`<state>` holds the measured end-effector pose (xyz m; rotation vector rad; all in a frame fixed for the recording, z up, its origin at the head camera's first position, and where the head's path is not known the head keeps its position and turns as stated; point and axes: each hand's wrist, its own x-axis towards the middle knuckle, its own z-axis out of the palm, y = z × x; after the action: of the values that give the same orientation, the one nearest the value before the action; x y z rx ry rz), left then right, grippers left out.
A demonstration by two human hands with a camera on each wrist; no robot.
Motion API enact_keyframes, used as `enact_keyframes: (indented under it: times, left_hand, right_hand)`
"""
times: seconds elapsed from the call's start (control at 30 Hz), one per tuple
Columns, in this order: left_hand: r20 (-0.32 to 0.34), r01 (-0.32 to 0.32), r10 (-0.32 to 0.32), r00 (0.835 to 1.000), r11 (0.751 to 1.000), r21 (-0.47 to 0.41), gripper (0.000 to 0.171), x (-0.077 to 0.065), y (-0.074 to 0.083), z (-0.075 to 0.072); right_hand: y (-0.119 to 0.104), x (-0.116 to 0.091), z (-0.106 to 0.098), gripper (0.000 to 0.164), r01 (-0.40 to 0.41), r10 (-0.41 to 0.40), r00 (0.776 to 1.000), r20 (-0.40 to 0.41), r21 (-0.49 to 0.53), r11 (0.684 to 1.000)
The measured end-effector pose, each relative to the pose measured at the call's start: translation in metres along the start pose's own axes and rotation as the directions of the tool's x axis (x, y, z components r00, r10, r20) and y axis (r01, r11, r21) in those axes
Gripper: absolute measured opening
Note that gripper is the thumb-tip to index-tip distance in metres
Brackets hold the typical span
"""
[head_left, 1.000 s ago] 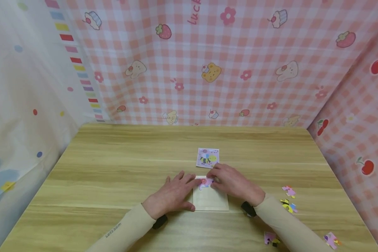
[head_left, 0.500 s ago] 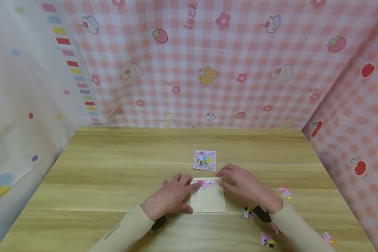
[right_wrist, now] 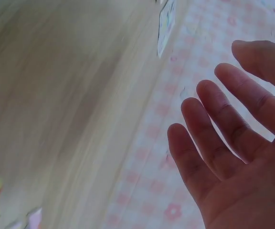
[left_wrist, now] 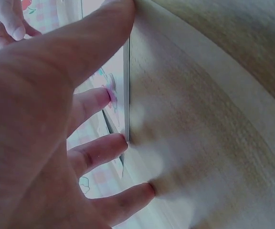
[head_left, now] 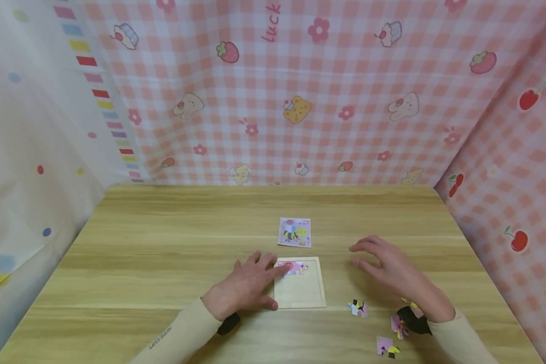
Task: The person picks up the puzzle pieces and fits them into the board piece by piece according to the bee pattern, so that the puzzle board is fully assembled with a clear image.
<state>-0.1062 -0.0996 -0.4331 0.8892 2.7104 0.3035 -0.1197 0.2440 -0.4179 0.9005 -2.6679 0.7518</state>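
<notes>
My left hand [head_left: 245,288] rests at the left side of a shallow wooden puzzle tray [head_left: 300,297], fingers spread and thumb at the lower left corner. Its index fingertip touches the joined pink jigsaw pieces [head_left: 299,268] in the tray's upper left part. The left wrist view has the fingers along the tray's edge [left_wrist: 126,95], with one fingertip beyond it on the table. My right hand [head_left: 389,265] hovers over the table to the right of the tray. In the right wrist view its fingers [right_wrist: 228,112] are relaxed and hold nothing.
A square card with a bee picture [head_left: 294,232] lies behind the tray. Loose jigsaw pieces lie to the right: a blue-and-black one [head_left: 357,308], a pink one [head_left: 398,326] and a pink-and-yellow one [head_left: 385,347]. The right wrist partly covers another. Checked curtains [head_left: 255,91] hang behind the table.
My right hand has left the puzzle pieces in the tray and moved to the right, over the table. My left hand has stayed at the tray. The head view has shifted slightly.
</notes>
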Motion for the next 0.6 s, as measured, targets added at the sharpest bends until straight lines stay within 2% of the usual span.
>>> enact_keyframes:
  times: [0.17,0.4,0.6]
  left_hand:
    - [0.0,0.004,-0.004,1.0,1.0,-0.007,0.088,-0.002,-0.001,0.0]
    - [0.009,0.007,-0.007,1.0,1.0,-0.005,0.087,-0.001,-0.002,-0.001]
    - [0.024,0.014,-0.013,1.0,1.0,-0.013,0.088,0.001,0.0,-0.002]
  right_hand:
    - [0.014,-0.014,-0.004,0.028,-0.026,0.026,0.998,-0.053,0.006,1.0]
    - [0.035,-0.034,-0.018,0.023,-0.169,0.168,0.986,0.02,0.029,0.985]
    - [0.054,-0.051,-0.03,0.026,-0.178,0.177,0.984,0.014,0.041,0.983]
